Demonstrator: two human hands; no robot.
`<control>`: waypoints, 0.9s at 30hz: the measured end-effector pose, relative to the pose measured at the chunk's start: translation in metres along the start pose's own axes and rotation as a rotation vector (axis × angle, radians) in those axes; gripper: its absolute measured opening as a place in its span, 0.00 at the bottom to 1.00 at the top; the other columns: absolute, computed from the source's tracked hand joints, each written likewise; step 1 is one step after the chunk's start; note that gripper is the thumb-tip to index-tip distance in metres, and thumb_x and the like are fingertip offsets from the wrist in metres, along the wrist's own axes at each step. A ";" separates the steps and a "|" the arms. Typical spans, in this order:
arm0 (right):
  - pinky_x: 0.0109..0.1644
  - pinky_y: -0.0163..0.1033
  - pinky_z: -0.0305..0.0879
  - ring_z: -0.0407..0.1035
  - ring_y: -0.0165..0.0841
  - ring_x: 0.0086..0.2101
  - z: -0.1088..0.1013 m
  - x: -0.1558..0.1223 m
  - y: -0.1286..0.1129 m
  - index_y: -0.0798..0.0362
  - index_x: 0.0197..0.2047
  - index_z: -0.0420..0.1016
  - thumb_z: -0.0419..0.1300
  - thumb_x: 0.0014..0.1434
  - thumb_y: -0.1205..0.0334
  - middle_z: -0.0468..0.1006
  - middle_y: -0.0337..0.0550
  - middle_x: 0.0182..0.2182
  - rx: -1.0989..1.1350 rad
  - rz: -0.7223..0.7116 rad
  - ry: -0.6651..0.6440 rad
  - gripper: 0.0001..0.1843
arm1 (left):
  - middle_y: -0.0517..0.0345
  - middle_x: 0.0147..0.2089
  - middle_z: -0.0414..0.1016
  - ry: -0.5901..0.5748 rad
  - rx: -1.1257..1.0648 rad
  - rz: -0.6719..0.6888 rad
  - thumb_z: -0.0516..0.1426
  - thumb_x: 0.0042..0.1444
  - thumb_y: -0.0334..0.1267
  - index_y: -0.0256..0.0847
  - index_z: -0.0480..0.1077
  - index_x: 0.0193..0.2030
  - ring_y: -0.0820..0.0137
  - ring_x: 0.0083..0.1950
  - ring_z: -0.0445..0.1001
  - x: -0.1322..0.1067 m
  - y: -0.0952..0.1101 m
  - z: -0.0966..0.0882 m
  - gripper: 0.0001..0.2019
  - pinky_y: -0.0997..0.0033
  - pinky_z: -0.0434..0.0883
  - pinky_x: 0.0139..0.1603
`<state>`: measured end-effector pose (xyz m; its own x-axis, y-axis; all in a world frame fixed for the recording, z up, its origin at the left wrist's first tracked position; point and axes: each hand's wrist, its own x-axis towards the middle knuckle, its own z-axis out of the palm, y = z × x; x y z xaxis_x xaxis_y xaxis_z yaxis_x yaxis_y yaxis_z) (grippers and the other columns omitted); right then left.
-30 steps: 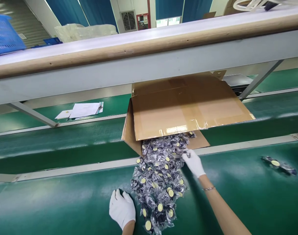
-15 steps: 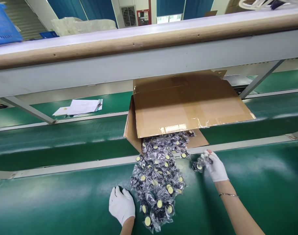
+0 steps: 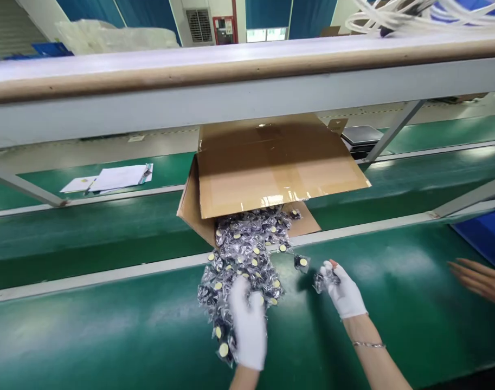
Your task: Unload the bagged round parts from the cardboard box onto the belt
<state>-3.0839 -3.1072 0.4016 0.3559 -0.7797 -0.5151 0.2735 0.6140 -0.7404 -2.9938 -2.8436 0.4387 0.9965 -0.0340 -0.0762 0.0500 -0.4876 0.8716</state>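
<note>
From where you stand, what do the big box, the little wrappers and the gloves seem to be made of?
Box: brown cardboard, mostly matte, with shiny tape at the flap's edge.
Wrappers: probably thin clear plastic, glossy, judging by the crinkles and glints.
Gloves: white and matte, perhaps fabric; no weave is discernible.

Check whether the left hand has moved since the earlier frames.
Yes: the left hand has moved right relative to the box, from beside the pile to over it.
</note>
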 end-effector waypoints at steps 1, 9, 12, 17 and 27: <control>0.44 0.41 0.81 0.75 0.33 0.36 0.000 -0.007 -0.001 0.51 0.43 0.74 0.68 0.44 0.64 0.79 0.42 0.38 -0.007 0.003 -0.028 0.20 | 0.44 0.65 0.71 -0.298 -0.178 -0.063 0.57 0.59 0.46 0.41 0.60 0.68 0.61 0.66 0.71 -0.019 0.022 0.031 0.31 0.60 0.69 0.66; 0.46 0.39 0.78 0.71 0.28 0.34 -0.045 -0.018 -0.061 0.49 0.44 0.72 0.71 0.44 0.62 0.76 0.39 0.40 0.063 -0.238 -0.100 0.22 | 0.59 0.33 0.72 -1.032 -0.683 -0.290 0.61 0.45 0.66 0.39 0.64 0.42 0.78 0.23 0.63 -0.080 0.085 0.161 0.32 0.71 0.64 0.28; 0.37 0.36 0.75 0.67 0.27 0.30 -0.073 -0.023 -0.079 0.49 0.44 0.72 0.71 0.46 0.59 0.75 0.37 0.37 0.028 -0.256 -0.074 0.21 | 0.59 0.34 0.71 -1.049 -0.743 -0.305 0.60 0.46 0.68 0.39 0.63 0.42 0.78 0.25 0.63 -0.090 0.086 0.169 0.33 0.71 0.64 0.30; 0.42 0.43 0.74 0.74 0.39 0.39 -0.097 -0.041 -0.079 0.48 0.48 0.76 0.69 0.48 0.39 0.81 0.44 0.41 -0.805 -0.203 -0.315 0.29 | 0.55 0.41 0.76 -1.072 -0.639 -0.286 0.69 0.44 0.44 0.36 0.68 0.50 0.73 0.36 0.72 -0.123 0.098 0.175 0.28 0.70 0.70 0.40; 0.52 0.68 0.65 0.70 0.63 0.50 -0.105 0.069 -0.197 0.53 0.50 0.77 0.54 0.55 0.38 0.75 0.70 0.53 -1.770 -0.792 0.223 0.31 | 0.43 0.71 0.67 -0.041 0.049 0.124 0.52 0.64 0.44 0.39 0.64 0.68 0.59 0.73 0.64 -0.018 0.006 -0.025 0.27 0.53 0.60 0.76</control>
<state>-3.2067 -3.2948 0.4662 0.4832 -0.8595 0.1667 -0.8226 -0.5109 -0.2497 -3.0094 -2.8243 0.4573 0.9912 -0.1319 0.0099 -0.0777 -0.5197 0.8508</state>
